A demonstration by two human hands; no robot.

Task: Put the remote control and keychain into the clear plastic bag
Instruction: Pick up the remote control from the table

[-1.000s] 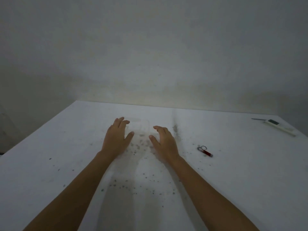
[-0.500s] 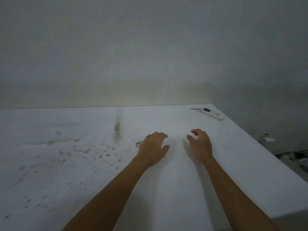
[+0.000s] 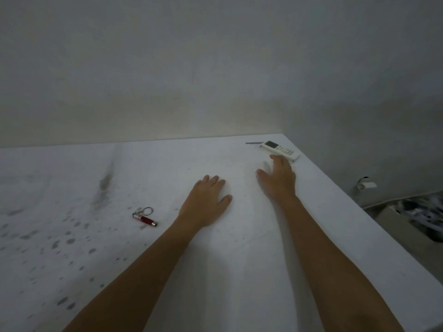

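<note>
A white remote control (image 3: pixel 280 150) with a dark screen lies near the table's far right corner. My right hand (image 3: pixel 279 178) is stretched toward it, fingers apart, fingertips just short of its near end, holding nothing. My left hand (image 3: pixel 206 201) rests flat on the white table (image 3: pixel 167 168), palm down and empty. A keychain (image 3: pixel 144 217) with a small red cylinder and a metal ring lies on the table to the left of my left hand. The clear plastic bag is not visible in this view.
A thin dark object (image 3: pixel 254 142) lies just left of the remote by the back wall. The table's right edge runs diagonally; beyond it on the floor sit a box (image 3: pixel 412 221) with clutter and a small white fitting (image 3: pixel 366 185). Dark stains (image 3: pixel 72 238) speckle the table's left part.
The view has swung right and closer. My right hand has reached forward toward the remote. My left hand has shifted off the keychain, which now lies uncovered to its left.
</note>
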